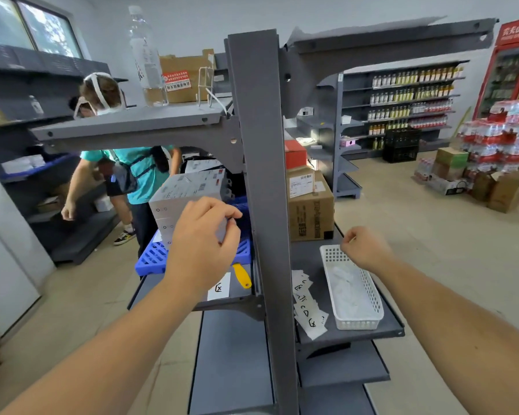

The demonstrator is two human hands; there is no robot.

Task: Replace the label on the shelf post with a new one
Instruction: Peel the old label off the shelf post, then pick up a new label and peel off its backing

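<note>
Both hands flank the upright shelf post (pixel 264 181), left hand (pixel 203 244) fingers pinched, right hand (pixel 364 250) fingers curled shut.

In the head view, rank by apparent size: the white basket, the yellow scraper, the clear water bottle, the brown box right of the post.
1. white basket
2. brown box, close to the basket, so unsure
3. water bottle, farther away
4. yellow scraper

The red drinks fridge (pixel 513 64) at far right carries white Chinese characters across its top sign, seemingly "农夫山泉". A red and white sticker (pixel 176 80) on the cardboard box (pixel 189 74) atop the shelf bears Chinese print too small to read. White paper labels (pixel 307 310) on the shelf beside the white basket (pixel 352 287) show hand-drawn black marks, one like a boxed X, and a single label (pixel 219 286) left of the post (pixel 262 181) shows the same mark.
</note>
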